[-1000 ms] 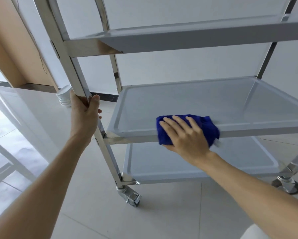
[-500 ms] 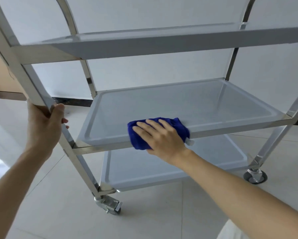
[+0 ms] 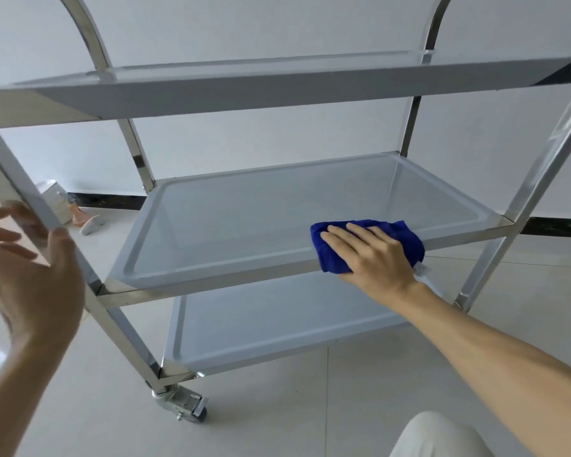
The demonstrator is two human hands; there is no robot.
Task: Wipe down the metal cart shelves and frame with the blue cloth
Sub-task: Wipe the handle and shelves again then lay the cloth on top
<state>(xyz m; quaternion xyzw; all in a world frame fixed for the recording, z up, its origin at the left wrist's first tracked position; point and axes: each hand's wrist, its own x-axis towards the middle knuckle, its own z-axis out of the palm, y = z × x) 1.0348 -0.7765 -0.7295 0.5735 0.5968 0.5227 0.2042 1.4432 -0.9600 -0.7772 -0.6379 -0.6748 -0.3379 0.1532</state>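
Observation:
A three-shelf metal cart fills the view; its middle shelf [image 3: 244, 225] is a shallow steel tray. The blue cloth [image 3: 330, 255] lies bunched over the front rim of that shelf, right of centre. My right hand [image 3: 373, 255] presses flat on top of the cloth, fingers spread forward. My left hand [image 3: 36, 275] is at the cart's front left post [image 3: 119, 328], fingers apart and blurred, palm beside the post rather than wrapped round it. The top shelf [image 3: 277, 87] and bottom shelf [image 3: 277, 328] sit above and below.
The cart stands on a pale tiled floor on caster wheels [image 3: 182, 407]. A white wall runs close behind it. A stack of pale items and a small object [image 3: 91, 224] lie on the floor at the back left. My knee [image 3: 439, 437] shows at the bottom right.
My right hand has slid the cloth to the right along the middle shelf's front rim. My left hand has opened and come off the front left post. The view has shifted.

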